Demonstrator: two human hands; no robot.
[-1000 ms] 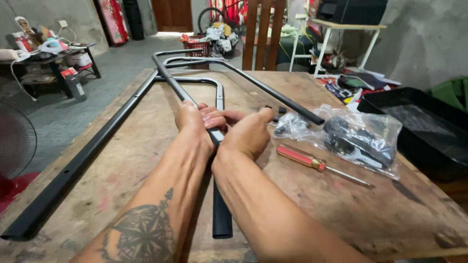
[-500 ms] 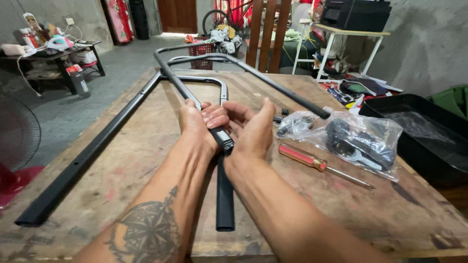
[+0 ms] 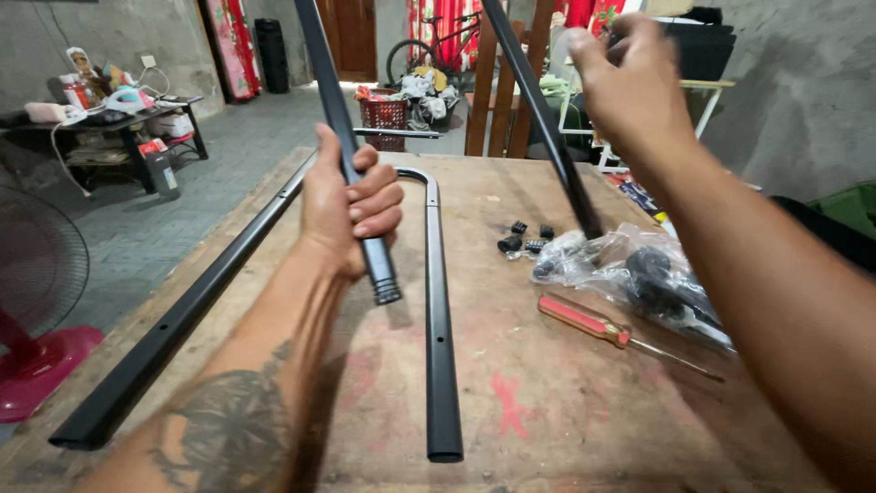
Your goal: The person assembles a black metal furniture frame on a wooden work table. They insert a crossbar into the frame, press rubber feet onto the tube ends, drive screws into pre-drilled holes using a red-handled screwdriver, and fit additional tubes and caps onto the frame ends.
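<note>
My left hand (image 3: 351,205) is closed around one leg of a black metal tube frame (image 3: 365,228), held up at a steep tilt above the wooden table (image 3: 547,411). That leg ends just under my fist in a ribbed black end cap (image 3: 386,293). The frame's other leg (image 3: 557,155) slants down to a clear plastic bag of black parts (image 3: 639,274). My right hand (image 3: 634,87) is raised and blurred just right of that leg; I cannot make out whether it grips it.
A second bent black tube (image 3: 438,329) and a long flat black bar (image 3: 182,319) lie on the table. A red-handled screwdriver (image 3: 584,321) and small black caps (image 3: 525,236) sit near the bag. A pink fan (image 3: 36,310) stands to the left, on the floor.
Both hands were together on the tube frame lying on the table. Now the frame is lifted steeply, my left hand holds one leg, and my right hand has moved up and right.
</note>
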